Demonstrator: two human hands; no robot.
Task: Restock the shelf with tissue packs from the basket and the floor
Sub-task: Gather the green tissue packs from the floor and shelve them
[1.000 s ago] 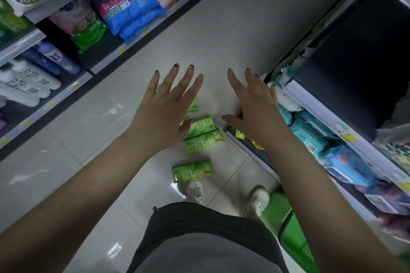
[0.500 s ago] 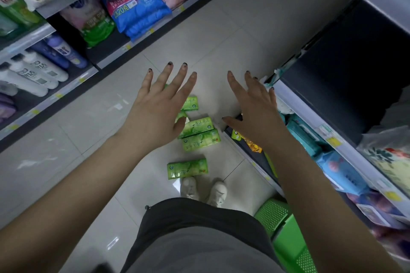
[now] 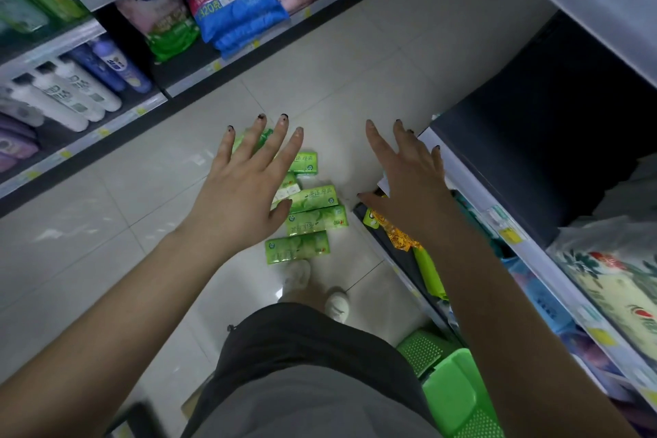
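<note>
Both hands hover empty, fingers spread. The green tissue packs lie on the floor below the left hand, long axes crosswise to its fingers; the right hand hangs further off, nearer the shelf.

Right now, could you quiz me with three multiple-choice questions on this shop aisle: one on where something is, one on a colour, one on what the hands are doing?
1. Where do the tissue packs lie?
A. On the floor tiles
B. In the basket
C. On the top shelf

2. What colour is the basket?
A. Red
B. Green
C. Black

3. What is the state of the left hand and right hand?
A. Both grip packs
B. One holds a bottle
C. Both open, holding nothing

Answers: 1 A, the packs sit on pale tiles by the feet. 2 B, its plastic mesh is bright green. 3 C, the fingers are spread and empty.
</note>
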